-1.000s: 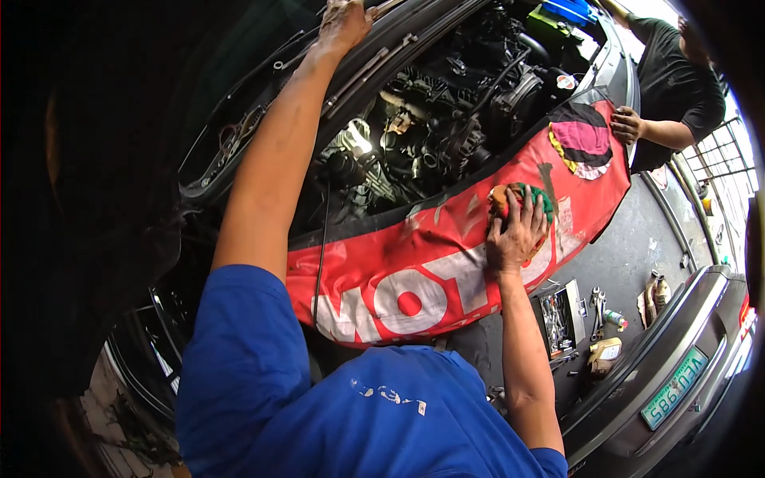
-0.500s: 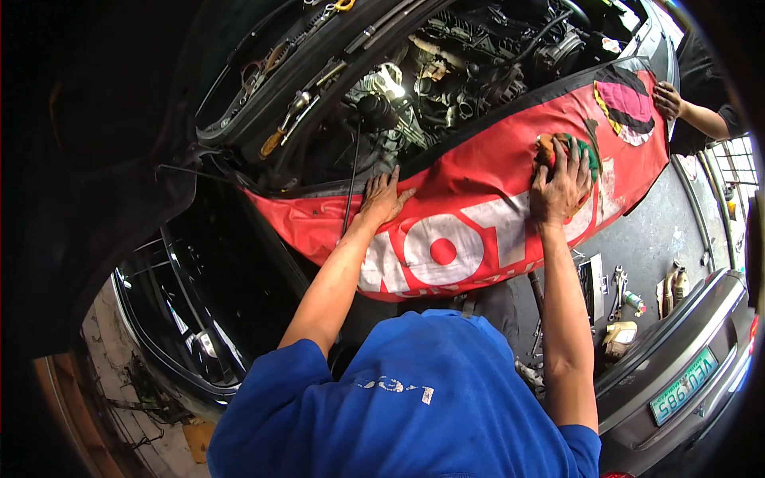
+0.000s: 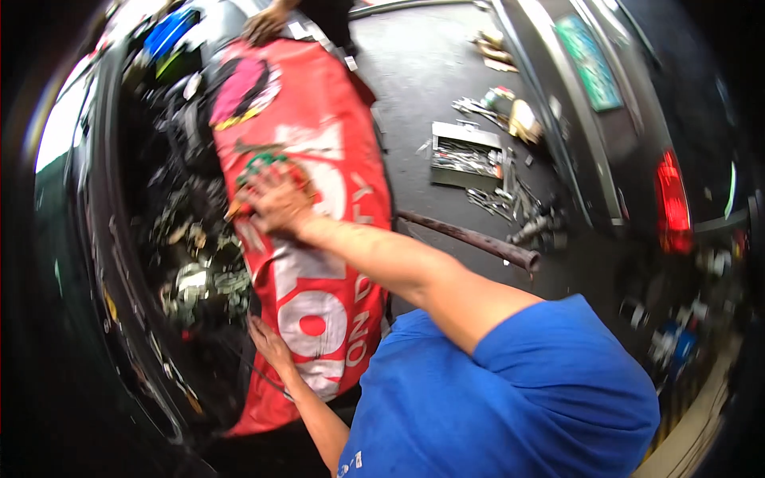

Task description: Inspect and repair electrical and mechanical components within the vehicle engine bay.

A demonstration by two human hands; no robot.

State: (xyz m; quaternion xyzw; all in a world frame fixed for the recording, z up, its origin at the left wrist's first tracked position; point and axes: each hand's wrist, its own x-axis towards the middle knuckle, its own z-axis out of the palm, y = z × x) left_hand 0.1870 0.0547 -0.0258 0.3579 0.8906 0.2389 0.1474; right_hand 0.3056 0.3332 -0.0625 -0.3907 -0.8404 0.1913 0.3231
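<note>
"Red covering (image 3: pixel 327 275) is draping alongside the open engine bay (image 3: pixel 195 239). What's changing?"

"Mostly the view: it is swinging rightward, so the open toolbox (image 3: pixel 462 175) on the floor (image 3: pixel 406 80) is showing more fully than half a second ago."

"And the right hand (image 3: pixel 277 203)?"

"It is still pressing the green-and-orange cloth (image 3: pixel 259 162) onto the covering, in roughly the same spot. Its fingers are spreading wide over the cloth; I can't tell whether they are pinching any of it."

"The left hand (image 3: pixel 272 346)?"

"It is lying along the covering's edge by the engine bay, much as it was. Its fingers are stretching out, but blur is hiding whether they are gripping that edge."

"So what is this meaning for the work?"

"I'd judge the wiping is pausing: the cloth is staying put while attention is probably turning elsewhere. A co-worker's hand (image 3: pixel 264 24) is showing at the covering's far end."
</note>
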